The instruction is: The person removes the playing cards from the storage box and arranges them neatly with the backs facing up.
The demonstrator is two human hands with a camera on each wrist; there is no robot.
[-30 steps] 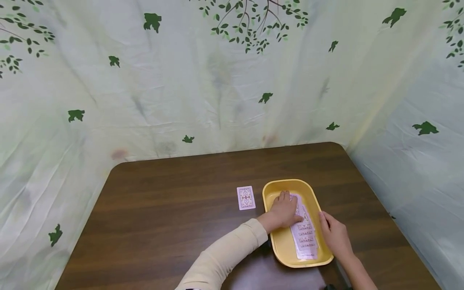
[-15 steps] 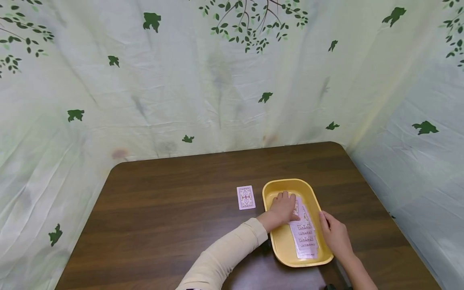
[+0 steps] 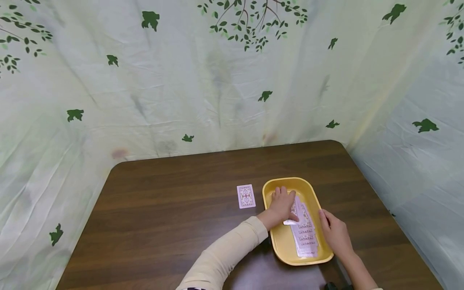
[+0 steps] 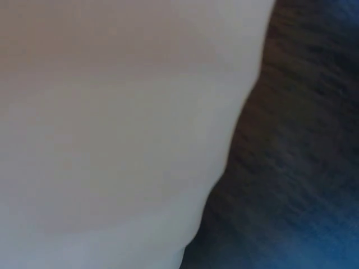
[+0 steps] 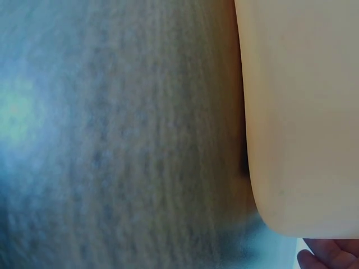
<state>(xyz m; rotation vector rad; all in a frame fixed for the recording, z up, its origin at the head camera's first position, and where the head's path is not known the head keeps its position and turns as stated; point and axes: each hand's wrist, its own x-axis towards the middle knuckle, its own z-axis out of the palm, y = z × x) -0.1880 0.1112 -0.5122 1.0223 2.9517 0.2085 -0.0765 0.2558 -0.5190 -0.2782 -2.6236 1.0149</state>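
Bare room runs from the left edge of the brown wood-grain table (image 3: 163, 221) to the lone lilac patterned card (image 3: 246, 196). Nearer the right edge, the yellow rounded-corner plastic tray (image 3: 282, 245) obstructs; the left hand (image 3: 282, 204) and right hand (image 3: 335, 230) block its sides.

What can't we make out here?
Head view: faces of the loose card and visible tray cards; backs face up.
Head view: whether the left grip pinches a card; its own back hides that.
Head view: dark object; bottom edge cuts it off.
Left wrist view: pale surface; too blurred to identify.
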